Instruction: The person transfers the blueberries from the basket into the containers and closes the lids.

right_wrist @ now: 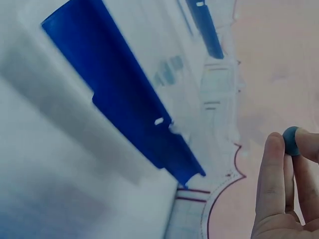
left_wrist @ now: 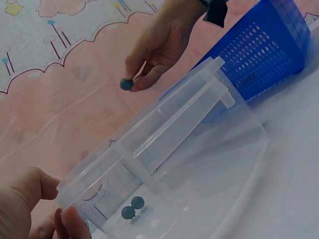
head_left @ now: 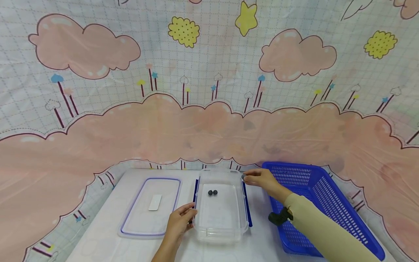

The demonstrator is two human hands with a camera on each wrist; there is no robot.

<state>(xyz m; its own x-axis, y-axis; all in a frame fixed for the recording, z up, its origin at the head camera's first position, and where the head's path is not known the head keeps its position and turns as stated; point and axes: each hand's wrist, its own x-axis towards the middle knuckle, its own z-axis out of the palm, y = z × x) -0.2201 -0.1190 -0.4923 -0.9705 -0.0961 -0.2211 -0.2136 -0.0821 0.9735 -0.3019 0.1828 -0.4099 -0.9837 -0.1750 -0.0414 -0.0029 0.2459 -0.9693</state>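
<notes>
A clear plastic box [head_left: 221, 218] stands on the table with two small dark balls [head_left: 212, 192] lying in it. My left hand [head_left: 179, 222] grips the box's left rim, and its thumb and fingers [left_wrist: 30, 199] curl round the near corner. My right hand [head_left: 262, 179] hovers at the box's far right corner and pinches a third dark ball [left_wrist: 126, 84] between thumb and fingertips [right_wrist: 273, 164]. This ball [right_wrist: 290, 140] is held above and just outside the rim. The two balls [left_wrist: 132, 208] rest side by side on the box floor.
The clear lid [head_left: 150, 207] with a blue seal lies flat left of the box, a white label on it. A blue mesh basket [head_left: 314, 203] sits to the right, under my right forearm. Blue latch flaps [right_wrist: 124, 114] hang at the box's sides. A cartoon cloud cloth [head_left: 209, 91] covers the backdrop.
</notes>
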